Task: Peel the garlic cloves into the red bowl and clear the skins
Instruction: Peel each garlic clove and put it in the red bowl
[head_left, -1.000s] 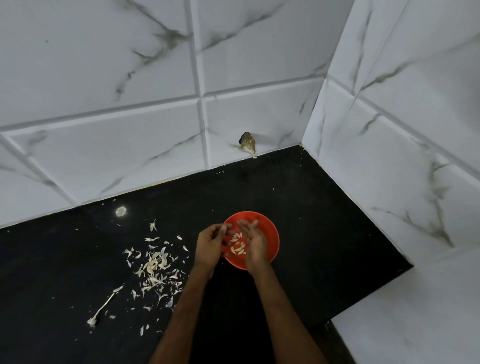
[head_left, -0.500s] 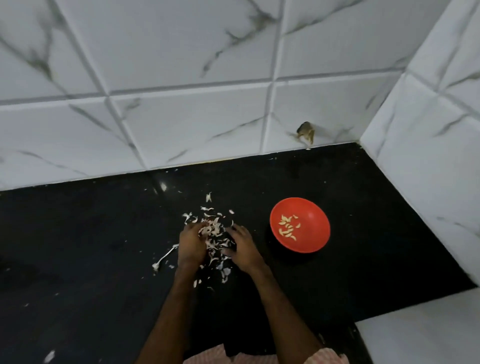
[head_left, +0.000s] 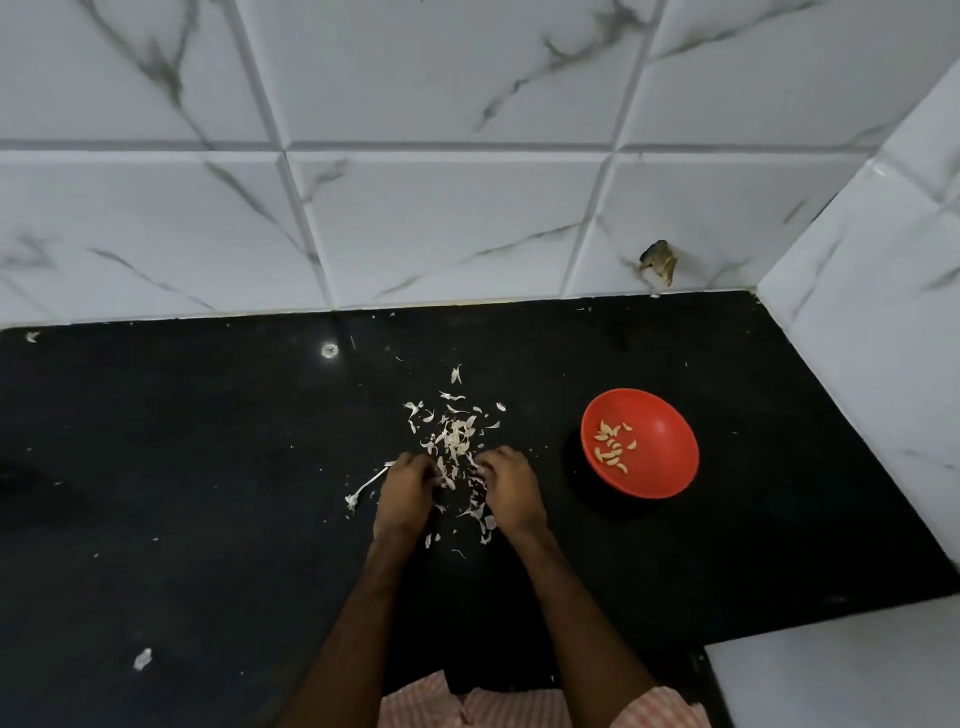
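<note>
Dim cool light, glare spot (head_left: 329, 351) on black counter (head_left: 208, 441), wide-angle bowing at edges

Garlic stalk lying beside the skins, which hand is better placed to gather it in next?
Probably left. The stalk lies just outside the left hand, while the right hand sits across the skins, nearer the red bowl.

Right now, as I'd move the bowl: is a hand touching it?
No: left hand and right hand touch skins, apart from the red bowl.
</note>
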